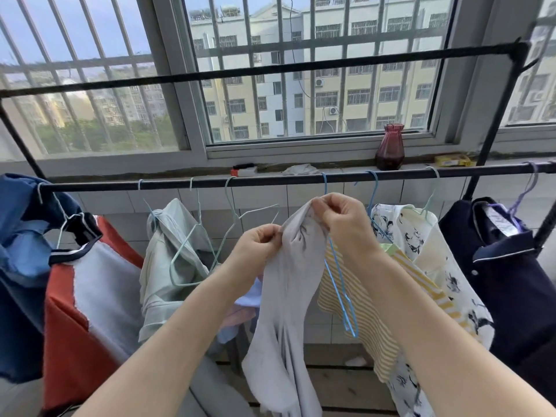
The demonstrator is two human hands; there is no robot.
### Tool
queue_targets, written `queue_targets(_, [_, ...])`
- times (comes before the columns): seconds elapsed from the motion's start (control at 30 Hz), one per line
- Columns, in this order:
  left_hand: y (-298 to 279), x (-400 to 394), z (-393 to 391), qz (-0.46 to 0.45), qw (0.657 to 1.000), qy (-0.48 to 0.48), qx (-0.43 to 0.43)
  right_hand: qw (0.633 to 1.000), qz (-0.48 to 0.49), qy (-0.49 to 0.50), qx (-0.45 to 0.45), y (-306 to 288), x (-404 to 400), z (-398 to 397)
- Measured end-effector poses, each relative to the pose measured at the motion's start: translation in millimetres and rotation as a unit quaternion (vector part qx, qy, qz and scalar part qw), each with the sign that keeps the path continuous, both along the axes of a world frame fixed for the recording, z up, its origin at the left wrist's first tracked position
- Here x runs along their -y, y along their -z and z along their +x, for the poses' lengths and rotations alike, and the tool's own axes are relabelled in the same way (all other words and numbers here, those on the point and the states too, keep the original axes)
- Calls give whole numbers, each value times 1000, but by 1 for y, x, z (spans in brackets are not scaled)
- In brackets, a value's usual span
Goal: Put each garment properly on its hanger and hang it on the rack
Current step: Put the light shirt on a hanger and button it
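Observation:
A pale lilac-grey garment (285, 296) hangs down in front of me, bunched at its top. My left hand (258, 245) pinches its left upper edge. My right hand (343, 221) grips its top, close under the black rack bar (270, 180). A blue wire hanger (340, 284) hooks over that bar just above my right hand and tilts down steeply beside the garment. Two bare pale green wire hangers (192, 254) hang to the left.
Along the bar hang a blue garment (18, 236), a red and grey top (90, 296), a mint shirt (162, 266), a yellow striped piece (361, 311), a white floral shirt (427, 251) and a navy shirt (511, 266). A maroon vase (390, 147) stands on the windowsill. A higher bar (270, 69) crosses above.

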State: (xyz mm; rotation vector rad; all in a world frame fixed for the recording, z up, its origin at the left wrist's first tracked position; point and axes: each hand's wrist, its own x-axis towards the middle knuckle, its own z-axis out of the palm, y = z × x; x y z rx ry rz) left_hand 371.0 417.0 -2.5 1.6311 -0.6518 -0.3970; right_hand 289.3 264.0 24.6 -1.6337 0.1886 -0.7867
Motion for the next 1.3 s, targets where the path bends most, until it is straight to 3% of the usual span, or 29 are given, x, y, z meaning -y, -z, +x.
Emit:
queue_targets(0.1, [3, -1, 6, 33, 998, -40, 20, 995, 92, -17, -21, -6, -1, 4])
queue_targets(0.2, [-5, -2, 4, -11, 994, -107, 8, 998, 49, -8, -38, -11, -6, 8])
queue_targets(0.27, [-19, -2, -4, -49, 995, -86, -33, 999, 22, -7, -31, -13, -8, 12])
queue_targets(0.4, [-36, -1, -14, 12, 999, -33, -21, 999, -1, -37, -25, -10, -13, 16])
queue_targets(0.57, [-38, -12, 0, -45, 981, -40, -184, 993, 55, -96, -30, -4, -12, 16])
queue_targets(0.67, [-39, -19, 7, -143, 938, -50, -312, 993, 59, -95, -35, 4, -4, 13])
queue_targets(0.73, [-38, -20, 7, -135, 946, -42, -291, 993, 66, -91, -40, 9, -1, 10])
queue_targets(0.83, [-37, -10, -1, -16, 985, -34, -166, 994, 41, -102, -31, 7, -6, 11])
queue_targets(0.97, [-34, -1, -13, 80, 991, 17, -104, 992, 39, -116, -19, 1, -14, 17])
queue_targets(1.1, [-36, -4, -7, -53, 972, -12, -227, 993, 50, -105, -29, 6, 0, 13])
queue_targets(1.17, [-36, -2, -6, -129, 949, -24, -287, 994, -6, -88, -67, 13, 5, 12])
queue_targets(1.23, [-34, 3, -9, -155, 941, -23, -299, 983, -116, -66, -130, 19, 6, 13])
queue_targets(1.3, [-34, 8, -13, -152, 952, -31, -264, 977, -162, -24, -136, 17, 4, 12])
